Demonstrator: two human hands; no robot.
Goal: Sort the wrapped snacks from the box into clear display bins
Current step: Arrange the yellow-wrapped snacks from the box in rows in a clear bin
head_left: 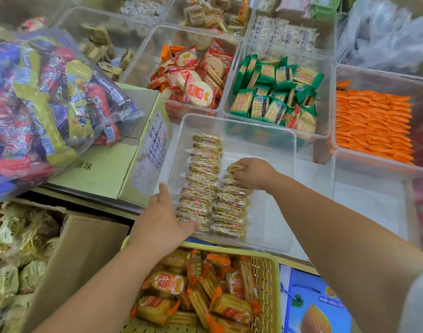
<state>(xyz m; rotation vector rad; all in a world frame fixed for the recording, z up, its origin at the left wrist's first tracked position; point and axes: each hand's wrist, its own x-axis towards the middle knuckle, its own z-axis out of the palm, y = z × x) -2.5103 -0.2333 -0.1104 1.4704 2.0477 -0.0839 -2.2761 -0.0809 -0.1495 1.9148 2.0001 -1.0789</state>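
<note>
There, my right hand [253, 175] pinched a clear-wrapped biscuit [235, 168] between curled fingers at the far end of the shorter right row [231, 207], inside the clear bin [237, 121] on the white surface [311, 171]. The longer left row [203, 174] stood just beside it, its packs on edge and touching. My left hand [161, 212] lay with fingers straight and spread against the bin's near-left corner, holding nothing. A cardboard box [85, 248] sat down to my left, and a yellow basket [265, 272] of orange-wrapped crackers sat nearest me.
</note>
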